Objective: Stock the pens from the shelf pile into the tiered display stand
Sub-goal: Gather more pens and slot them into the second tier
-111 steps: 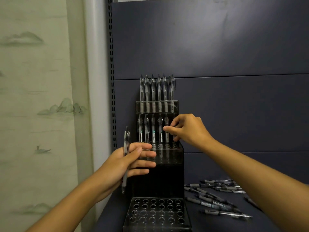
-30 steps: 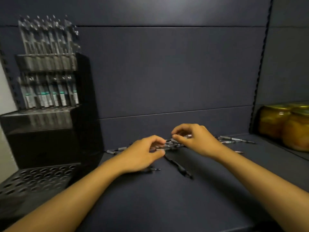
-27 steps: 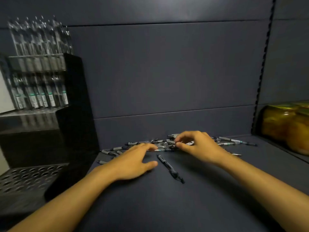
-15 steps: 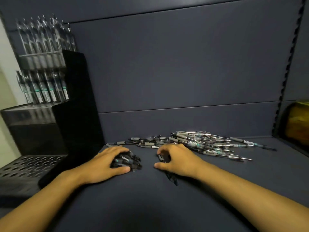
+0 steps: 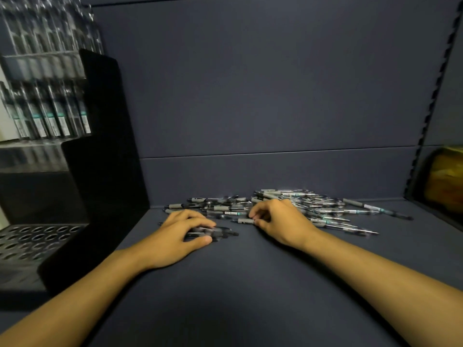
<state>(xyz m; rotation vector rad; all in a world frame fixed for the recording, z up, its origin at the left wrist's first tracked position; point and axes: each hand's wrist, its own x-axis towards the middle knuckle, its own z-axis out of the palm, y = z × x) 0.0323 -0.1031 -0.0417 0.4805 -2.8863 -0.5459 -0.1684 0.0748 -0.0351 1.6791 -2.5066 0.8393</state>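
The pile of pens (image 5: 308, 209) lies loose on the dark shelf (image 5: 250, 284), toward its back edge and right of the middle, barrels crossing at all angles. The right hand (image 5: 280, 221) rests on the pile's near left side, fingers curled, thumb and fingertips pinching one pen (image 5: 244, 220) that points left. The left hand (image 5: 180, 236) sits just beside it, a little nearer the front — its fingers curl over a small bundle of pens (image 5: 215, 232) gripped against the shelf, tips poking out to the right. At the shelf's left edge stands the tiered display stand (image 5: 100, 159): its upper tiers hold rows of upright pens (image 5: 50, 118), blurred, while the lowest tier (image 5: 37, 239) shows open holes. At the right edge, beyond a slotted upright (image 5: 431, 113), something amber (image 5: 446, 181) shows — too blurred to identify.
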